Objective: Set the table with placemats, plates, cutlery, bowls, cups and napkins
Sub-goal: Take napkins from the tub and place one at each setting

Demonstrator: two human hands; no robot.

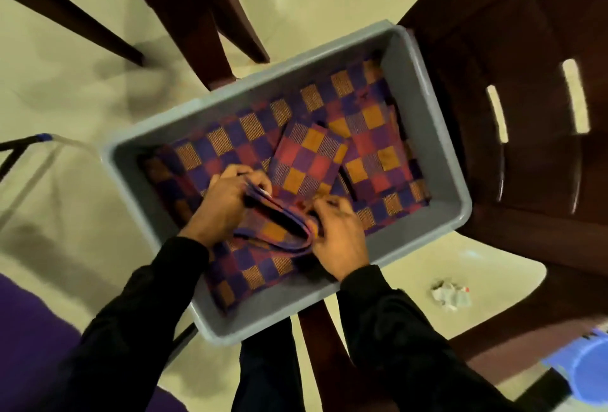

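Observation:
A grey plastic bin point(424, 89) stands on the floor, filled with checkered purple, red and orange cloth placemats point(371, 135). A smaller folded checkered cloth point(309, 158) lies on top near the middle. Both my hands are inside the bin at its near side. My left hand point(227, 201) grips one end of a folded stack of checkered cloths point(276, 230). My right hand point(339, 234) grips the other end of the same stack, which sags between them.
Dark wooden chairs point(526, 115) and table legs point(184, 17) surround the bin on the far and right sides. A crumpled white paper point(450, 293) lies on the pale floor at right. A blue plastic basket point(585, 369) sits at bottom right. A purple surface point(29, 329) is at bottom left.

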